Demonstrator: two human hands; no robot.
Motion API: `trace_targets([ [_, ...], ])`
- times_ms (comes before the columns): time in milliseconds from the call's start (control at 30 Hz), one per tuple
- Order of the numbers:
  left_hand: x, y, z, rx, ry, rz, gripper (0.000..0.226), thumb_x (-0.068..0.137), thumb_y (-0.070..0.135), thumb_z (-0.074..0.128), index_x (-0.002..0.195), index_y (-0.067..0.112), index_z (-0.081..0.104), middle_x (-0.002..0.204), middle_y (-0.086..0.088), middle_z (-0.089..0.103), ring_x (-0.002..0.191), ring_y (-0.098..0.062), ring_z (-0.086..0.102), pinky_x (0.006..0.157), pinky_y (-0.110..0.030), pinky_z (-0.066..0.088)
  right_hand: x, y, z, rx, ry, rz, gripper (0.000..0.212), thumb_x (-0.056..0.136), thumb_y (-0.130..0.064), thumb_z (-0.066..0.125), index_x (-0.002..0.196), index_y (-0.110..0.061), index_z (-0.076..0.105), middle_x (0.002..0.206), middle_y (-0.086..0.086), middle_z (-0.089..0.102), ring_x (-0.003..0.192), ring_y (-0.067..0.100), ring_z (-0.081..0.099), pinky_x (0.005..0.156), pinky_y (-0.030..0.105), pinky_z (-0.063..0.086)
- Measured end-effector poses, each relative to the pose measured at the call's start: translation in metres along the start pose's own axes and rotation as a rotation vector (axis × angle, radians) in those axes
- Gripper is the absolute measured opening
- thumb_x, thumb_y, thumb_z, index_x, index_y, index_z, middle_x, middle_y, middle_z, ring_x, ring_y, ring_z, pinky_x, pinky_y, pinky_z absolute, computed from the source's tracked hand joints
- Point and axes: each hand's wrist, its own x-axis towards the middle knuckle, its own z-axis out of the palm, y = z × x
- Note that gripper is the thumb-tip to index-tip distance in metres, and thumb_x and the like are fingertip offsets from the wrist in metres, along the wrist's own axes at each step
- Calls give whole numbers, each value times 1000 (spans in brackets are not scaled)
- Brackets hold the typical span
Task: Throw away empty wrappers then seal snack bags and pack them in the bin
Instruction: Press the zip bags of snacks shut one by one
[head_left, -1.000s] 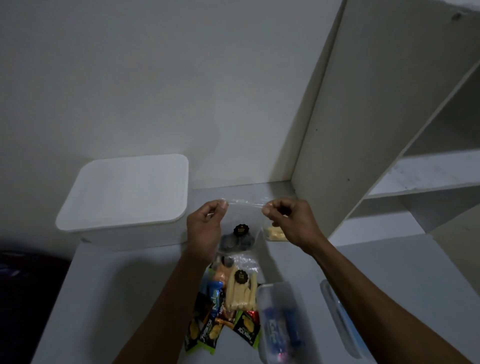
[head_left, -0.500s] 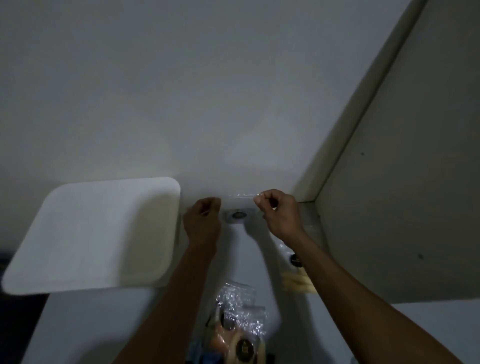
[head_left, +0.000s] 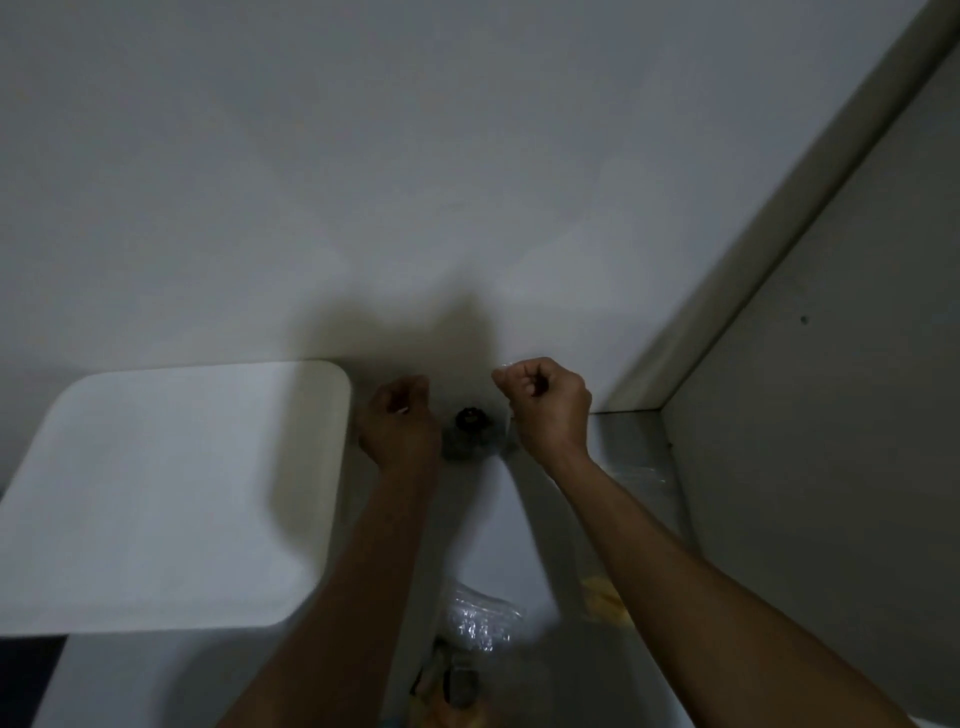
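I see the small clear plastic snack bag (head_left: 470, 434) with a dark round piece inside hanging between my two hands, above the pale counter (head_left: 498, 514) and right of the white lidded bin (head_left: 171, 488). My left hand (head_left: 400, 428) and right hand (head_left: 545, 402) each pinch an upper corner, fingers curled. I judge it light, limp and slippery, best held along the stiffer seal strip.

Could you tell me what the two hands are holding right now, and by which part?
A clear snack bag, pinched at its top edge: the left hand at the left corner, the right hand at the right corner. The bag hangs between them.
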Motion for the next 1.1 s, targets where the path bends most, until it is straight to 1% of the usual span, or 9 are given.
trace_targets([
  [200, 5, 9, 2, 33, 34, 39, 6, 83, 16, 73, 84, 12, 68, 81, -6, 67, 81, -24, 64, 79, -37, 54, 0, -3, 7, 13, 50, 29, 14, 80, -24, 81, 76, -16, 70, 67, -2, 67, 64, 12, 63, 65, 29, 58],
  [367, -2, 11, -2, 102, 48, 37, 28, 84, 25, 74, 98, 1, 70, 90, -10, 70, 86, -23, 64, 85, -31, 51, -3, 1, 0, -5, 70, 53, 12, 78, -23, 81, 77, -18, 70, 68, -4, 68, 68, 15, 68, 73, 40, 61],
  [433, -8, 12, -6, 133, 53, 19, 32, 82, 32, 74, 100, 6, 67, 93, -9, 70, 89, -22, 64, 90, -33, 50, -7, -1, -7, 8, 74, 75, 12, 79, -22, 81, 76, -22, 69, 68, -4, 68, 67, 11, 65, 74, 38, 61],
  [533, -29, 14, -13, 134, 30, 5, 34, 84, 36, 71, 107, 12, 63, 93, -3, 66, 85, -17, 61, 81, -25, 47, -22, -1, -33, 15, 98, 73, 12, 81, -13, 78, 81, -17, 67, 68, -4, 63, 61, 0, 57, 68, 22, 55],
  [600, -53, 11, -16, 165, -35, 52, 30, 85, 34, 71, 105, 12, 65, 90, 0, 65, 82, -13, 58, 72, -15, 40, -41, 7, -59, -73, 147, 58, 9, 83, -9, 76, 85, -9, 67, 72, 0, 64, 64, -1, 58, 67, 17, 49],
  [667, -77, -1, -12, 192, -157, 74, 21, 84, 31, 71, 93, 12, 66, 81, 1, 65, 77, -13, 59, 60, -11, 39, -59, 25, -88, -291, 183, 58, 12, 84, -15, 74, 90, -6, 68, 84, 7, 69, 79, 15, 65, 73, 23, 48],
  [833, -121, -52, 16, 552, -567, 55, 38, 88, 42, 62, 80, 5, 64, 77, -4, 63, 75, -17, 58, 65, -27, 39, -88, 68, -129, -603, 80, 210, 41, 88, -9, 66, 128, -4, 59, 131, 15, 59, 121, 29, 56, 103, 28, 40],
  [933, -141, -79, 34, 589, -673, -47, 43, 84, 39, 67, 95, -3, 66, 100, -20, 69, 96, -34, 65, 81, -37, 51, -99, 85, -133, -601, 48, 289, 47, 89, -7, 64, 135, -6, 53, 139, 12, 53, 126, 28, 53, 106, 29, 39],
  [1100, -152, -99, 54, 534, -654, -217, 50, 85, 26, 70, 129, 7, 56, 127, -13, 61, 115, -28, 59, 100, -37, 48, -104, 109, -130, -596, 76, 315, 48, 87, -11, 67, 133, -10, 55, 138, 8, 53, 124, 27, 53, 102, 29, 42],
])
